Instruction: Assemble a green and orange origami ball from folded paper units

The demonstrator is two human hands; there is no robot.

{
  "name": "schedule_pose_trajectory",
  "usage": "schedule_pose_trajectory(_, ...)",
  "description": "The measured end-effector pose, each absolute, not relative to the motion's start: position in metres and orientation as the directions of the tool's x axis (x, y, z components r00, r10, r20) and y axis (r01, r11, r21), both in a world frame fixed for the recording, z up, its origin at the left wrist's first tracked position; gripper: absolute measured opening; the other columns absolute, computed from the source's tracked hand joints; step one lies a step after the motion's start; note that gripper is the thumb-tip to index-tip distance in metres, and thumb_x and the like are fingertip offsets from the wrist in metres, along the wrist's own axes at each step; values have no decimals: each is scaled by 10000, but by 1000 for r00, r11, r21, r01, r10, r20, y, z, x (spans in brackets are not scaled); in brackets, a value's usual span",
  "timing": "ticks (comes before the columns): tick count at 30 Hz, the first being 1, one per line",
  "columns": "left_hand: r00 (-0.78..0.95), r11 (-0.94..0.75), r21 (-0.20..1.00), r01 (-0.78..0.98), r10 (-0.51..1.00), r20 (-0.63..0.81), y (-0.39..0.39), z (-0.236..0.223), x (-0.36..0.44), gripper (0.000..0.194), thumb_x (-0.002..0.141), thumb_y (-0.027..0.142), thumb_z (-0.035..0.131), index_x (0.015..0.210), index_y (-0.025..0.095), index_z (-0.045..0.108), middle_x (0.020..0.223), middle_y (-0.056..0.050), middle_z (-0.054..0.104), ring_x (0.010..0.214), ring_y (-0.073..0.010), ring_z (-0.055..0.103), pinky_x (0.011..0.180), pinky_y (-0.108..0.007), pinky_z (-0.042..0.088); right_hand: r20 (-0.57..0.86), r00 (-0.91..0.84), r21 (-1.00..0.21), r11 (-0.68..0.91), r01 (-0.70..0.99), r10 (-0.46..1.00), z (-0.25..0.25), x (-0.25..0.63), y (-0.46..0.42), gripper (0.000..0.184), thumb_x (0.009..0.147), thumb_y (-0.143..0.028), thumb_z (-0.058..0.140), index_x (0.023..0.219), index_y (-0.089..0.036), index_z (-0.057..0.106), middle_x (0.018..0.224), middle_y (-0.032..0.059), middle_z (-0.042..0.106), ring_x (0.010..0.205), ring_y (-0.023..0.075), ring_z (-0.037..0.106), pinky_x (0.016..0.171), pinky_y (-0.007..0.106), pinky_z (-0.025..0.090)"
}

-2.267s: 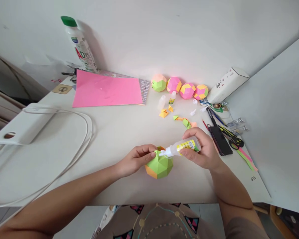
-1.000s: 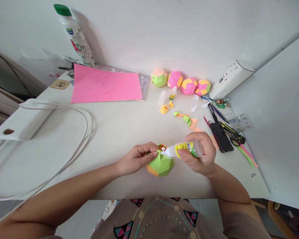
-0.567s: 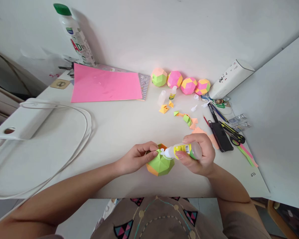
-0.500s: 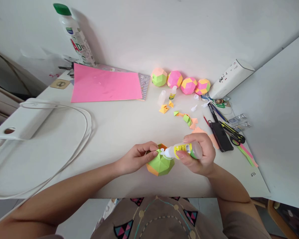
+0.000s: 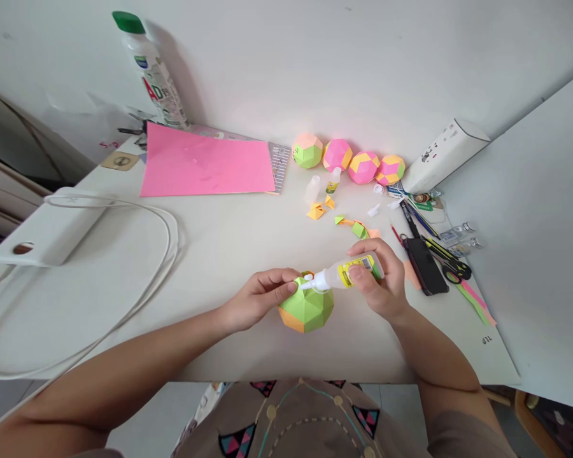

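A green and orange faceted paper ball (image 5: 310, 313) sits on the white table near its front edge. My left hand (image 5: 256, 299) pinches the ball's upper left edge between thumb and fingers. In my right hand (image 5: 381, 280) is a clear glue bottle (image 5: 351, 272) with a yellow label, tilted so that its white nozzle points left. The nozzle tip is at the top of the ball, close to my left thumb; whether it touches the paper I cannot tell. Part of the ball's top is hidden behind the nozzle and fingers.
Several finished paper balls (image 5: 337, 154) line the wall. Folded paper pieces (image 5: 316, 211) and small bottles (image 5: 313, 189) lie before them. To the right are a black phone-like case (image 5: 424, 267) and scissors (image 5: 453, 272). Pink paper (image 5: 207, 162) and a white cable (image 5: 169, 254) are on the left.
My right hand has shifted slightly left and up, and the bottle has turned so its rear end sits higher. The left hand still grips the ball, and the view has moved a little.
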State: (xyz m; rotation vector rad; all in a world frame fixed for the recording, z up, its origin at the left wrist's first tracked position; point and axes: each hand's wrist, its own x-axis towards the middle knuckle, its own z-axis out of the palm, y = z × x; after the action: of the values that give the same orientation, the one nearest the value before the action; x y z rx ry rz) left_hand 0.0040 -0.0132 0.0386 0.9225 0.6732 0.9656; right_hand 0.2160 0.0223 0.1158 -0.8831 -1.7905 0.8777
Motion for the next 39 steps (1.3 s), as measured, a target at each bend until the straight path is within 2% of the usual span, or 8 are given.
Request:
schedule_pose_trajectory(3, 422, 319, 852, -415, 897, -131, -13, 37, 3, 248, 788, 417, 729, 867, 182, 738, 908, -45, 707, 852, -169, 614, 776, -273, 471, 359, -281, -889, 418, 187, 890, 109, 220, 29, 140, 841, -352, 623, 848, -215, 600, 779, -5, 562, 544, 92, 474, 472, 235, 385)
schedule_pose_trajectory(5, 425, 349, 833, -429, 892, -155, -13, 37, 3, 254, 775, 413, 741, 884, 183, 741, 946, -55, 723, 871, -181, 628, 787, -285, 472, 279, -279, -936, 326, 135, 919, 103, 224, 35, 172, 856, -391, 617, 870, -219, 611, 789, -9, 552, 508, 77, 463, 449, 232, 372)
schedule_pose_trajectory(10, 441, 426, 779, -460, 871, -216, -11, 41, 2, 274, 735, 416, 778, 893, 194, 748, 1009, -64, 735, 909, -194, 638, 813, -301, 479, 100, -354, -995, 104, -9, 930, 91, 228, 49, 223, 837, -434, 639, 877, -217, 608, 696, -36, 525, 437, 66, 453, 417, 229, 359)
schedule_pose_trajectory(15, 447, 432, 774, -462, 868, -216, -11, 45, 2, 274, 728, 418, 784, 865, 182, 754, 974, -67, 732, 882, -184, 628, 792, -285, 475, 0, -450, -994, -47, -95, 893, 85, 228, 57, 258, 808, -447, 653, 878, -206, 595, 582, -50, 515, 427, 94, 478, 427, 242, 389)
schedule_pose_trajectory(19, 436, 436, 771, -464, 870, -230, -11, 46, 3, 293, 705, 433, 797, 856, 186, 756, 864, -45, 718, 812, -163, 617, 754, -270, 469, -19, -503, -994, -69, -80, 864, 82, 228, 59, 238, 807, -415, 656, 884, -198, 600, 585, -42, 531, 472, 106, 510, 461, 247, 412)
schedule_pose_trajectory(29, 448, 455, 767, -452, 860, -245, -12, 45, 2, 298, 706, 433, 797, 839, 172, 743, 826, -39, 710, 804, -167, 619, 740, -269, 463, -20, -445, -994, -65, -86, 895, 75, 227, 63, 280, 772, -436, 663, 898, -200, 579, 623, -32, 562, 510, 125, 531, 501, 280, 447)
schedule_pose_trajectory(36, 460, 439, 773, -457, 861, -217, -12, 39, 1, 253, 774, 381, 747, 879, 152, 727, 1008, -100, 725, 938, -234, 644, 806, -327, 474, 34, -390, -992, -15, -122, 920, 78, 227, 64, 259, 772, -422, 644, 902, -210, 573, 677, -29, 593, 524, 134, 571, 527, 300, 467)
schedule_pose_trajectory(39, 459, 432, 776, -460, 864, -208, -12, 40, 1, 238, 780, 378, 743, 866, 156, 729, 980, -92, 732, 895, -218, 651, 785, -315, 474, 40, -435, -991, -21, -135, 900, 80, 229, 64, 247, 774, -406, 643, 899, -201, 585, 674, -24, 603, 516, 128, 569, 510, 286, 467)
